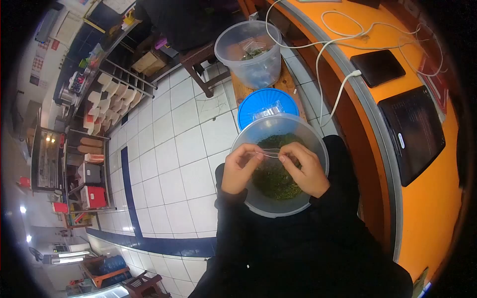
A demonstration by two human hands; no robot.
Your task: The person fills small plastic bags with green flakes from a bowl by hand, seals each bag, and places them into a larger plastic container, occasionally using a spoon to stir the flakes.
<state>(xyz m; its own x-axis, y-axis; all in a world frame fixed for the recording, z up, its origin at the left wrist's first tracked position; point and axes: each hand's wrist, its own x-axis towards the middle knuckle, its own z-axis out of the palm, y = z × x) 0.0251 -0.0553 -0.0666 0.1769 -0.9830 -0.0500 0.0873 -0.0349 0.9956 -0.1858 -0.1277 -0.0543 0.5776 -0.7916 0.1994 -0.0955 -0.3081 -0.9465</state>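
Note:
Both hands pinch the top edge of a small clear plastic bag (270, 153), which is stretched between them. My left hand (242, 168) grips its left side with thumb and fingers. On the right side, my right hand (304, 169) closes on the same edge. Below them, a large translucent tub (321, 147) stands between the legs, holding chopped green leafy material (279, 185). Just beyond the tub's rim is a round blue lid (247, 103) with small clear plastic bags (270, 110) lying on it.
A second translucent tub (223, 53) with filled bags stands on a wooden bench (241, 91). To the right, an orange counter (422, 213) carries a tablet (412, 134), a black device (378, 68) and white cables. A person in dark clothing (174, 22) is near a stool. Shelves stand at left.

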